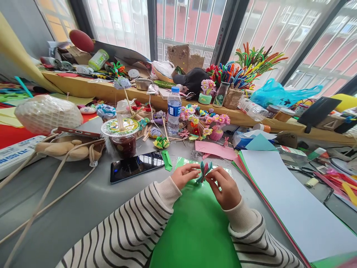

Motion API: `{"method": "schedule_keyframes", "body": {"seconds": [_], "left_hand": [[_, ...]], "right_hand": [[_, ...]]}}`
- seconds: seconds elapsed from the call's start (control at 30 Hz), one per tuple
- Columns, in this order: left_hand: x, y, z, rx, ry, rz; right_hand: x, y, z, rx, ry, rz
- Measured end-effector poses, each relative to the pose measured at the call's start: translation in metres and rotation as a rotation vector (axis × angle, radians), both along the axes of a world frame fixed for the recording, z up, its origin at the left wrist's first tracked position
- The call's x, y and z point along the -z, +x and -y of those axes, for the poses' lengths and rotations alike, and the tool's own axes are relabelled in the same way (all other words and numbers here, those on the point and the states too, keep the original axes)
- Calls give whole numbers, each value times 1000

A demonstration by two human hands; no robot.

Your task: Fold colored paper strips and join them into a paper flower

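Observation:
A small folded paper flower, with teal and pink pleats, stands between my two hands above a glossy green sheet. My left hand reaches it from the left, its fingers stretched out and the fingertips touching the pleats. On the other side, my right hand pinches the flower's right edge between thumb and forefinger. Just beyond the left hand lie a folded green paper strip and a dark phone.
A lidded drink cup and a water bottle stand behind the phone. Stacked coloured paper lies at the right, near scissors. A beige bag with long straps is at the left. Craft flowers and pipe cleaners crowd the back.

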State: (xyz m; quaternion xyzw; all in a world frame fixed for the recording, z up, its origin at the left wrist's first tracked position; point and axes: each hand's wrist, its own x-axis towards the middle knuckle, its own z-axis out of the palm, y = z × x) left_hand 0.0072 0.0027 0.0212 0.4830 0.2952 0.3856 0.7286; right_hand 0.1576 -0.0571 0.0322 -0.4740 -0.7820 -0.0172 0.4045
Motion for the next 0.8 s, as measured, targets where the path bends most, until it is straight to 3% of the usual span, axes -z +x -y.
{"method": "schedule_keyframes", "body": {"seconds": [0.07, 0.27, 0.47, 0.6, 0.8], "left_hand": [[-1, 1, 0, -16, -57, 10], [1, 0, -2, -101, 28, -45], [-4, 0, -4, 130, -146, 15], [-9, -1, -3, 111, -207, -18], [-6, -1, -1, 110, -133, -28]], "right_hand": [[0, 0, 0, 8, 55, 33], [-5, -5, 3, 75, 225, 201], [-8, -8, 5, 122, 399, 529], [-10, -9, 6, 161, 446, 605], [-9, -7, 5, 178, 459, 607]]}}
